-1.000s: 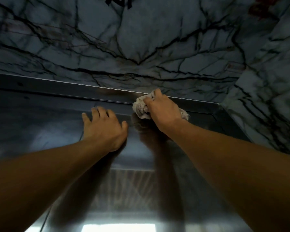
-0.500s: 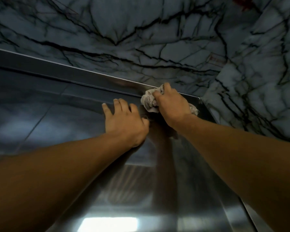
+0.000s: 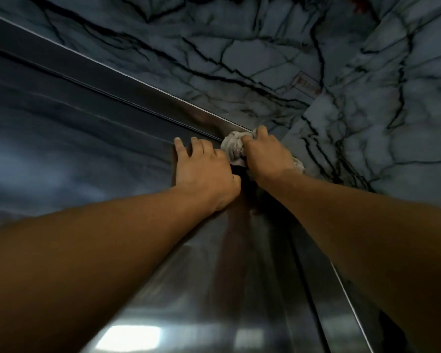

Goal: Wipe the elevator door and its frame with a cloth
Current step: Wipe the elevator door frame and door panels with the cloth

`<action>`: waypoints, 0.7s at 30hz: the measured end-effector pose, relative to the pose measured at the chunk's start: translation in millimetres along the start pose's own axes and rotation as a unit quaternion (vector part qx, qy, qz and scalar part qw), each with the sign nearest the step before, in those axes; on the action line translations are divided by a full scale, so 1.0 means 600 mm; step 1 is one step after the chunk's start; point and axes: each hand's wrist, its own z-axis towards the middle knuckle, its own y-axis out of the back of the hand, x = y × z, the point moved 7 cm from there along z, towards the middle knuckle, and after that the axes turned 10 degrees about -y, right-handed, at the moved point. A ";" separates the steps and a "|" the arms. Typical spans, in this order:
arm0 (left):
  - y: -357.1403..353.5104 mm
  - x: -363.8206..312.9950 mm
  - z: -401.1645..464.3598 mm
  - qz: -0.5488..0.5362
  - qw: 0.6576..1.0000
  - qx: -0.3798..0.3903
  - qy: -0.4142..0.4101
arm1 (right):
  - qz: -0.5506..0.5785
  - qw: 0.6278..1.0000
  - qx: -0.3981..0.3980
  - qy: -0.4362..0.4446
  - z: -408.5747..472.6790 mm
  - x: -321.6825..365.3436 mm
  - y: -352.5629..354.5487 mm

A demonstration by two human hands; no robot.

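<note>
Reaching up with both arms toward the top right corner of the elevator door (image 3: 112,174). Right hand (image 3: 267,159) curled tight round a crumpled pale cloth (image 3: 233,149), fingers bent over it and pressing it into the corner where the top bar of the metal frame (image 3: 138,90) met the right-hand upright. Cloth bunched, sticking out to the left of the knuckles, with a small tuft also visible past the outer edge of the wrist. Left hand (image 3: 204,171) laid flat on the steel just below the top bar, fingers straight and slightly spread, gripping nothing, thumb side almost touching the cloth and the right hand. Both forearms bare, running up from the lower corners of the view. Door panel dull and streaked, carrying a bright rectangular reflection (image 3: 127,337) near the bottom and a dark mirror image of the arms under the hands. Above and to the right of the frame, grey marble wall (image 3: 265,47) crossed by black veins.
</note>
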 end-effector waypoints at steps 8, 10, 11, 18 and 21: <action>-0.010 -0.025 0.022 0.010 1.000 -0.014 -0.020 | -0.065 0.992 0.067 -0.081 0.008 -0.036 -0.022; -0.016 -0.033 0.028 0.001 0.999 -0.013 -0.048 | -0.070 0.992 0.071 -0.076 0.009 -0.035 -0.022; -0.019 -0.035 0.031 0.000 0.998 -0.005 -0.058 | -0.063 0.992 0.075 -0.075 0.008 -0.037 -0.022; -0.030 -0.030 0.038 0.003 0.997 0.048 -0.056 | -0.002 0.996 0.092 0.008 0.000 -0.042 -0.021; -0.030 -0.031 0.035 0.010 0.997 0.062 -0.052 | 0.043 0.995 0.092 0.008 -0.002 -0.039 -0.019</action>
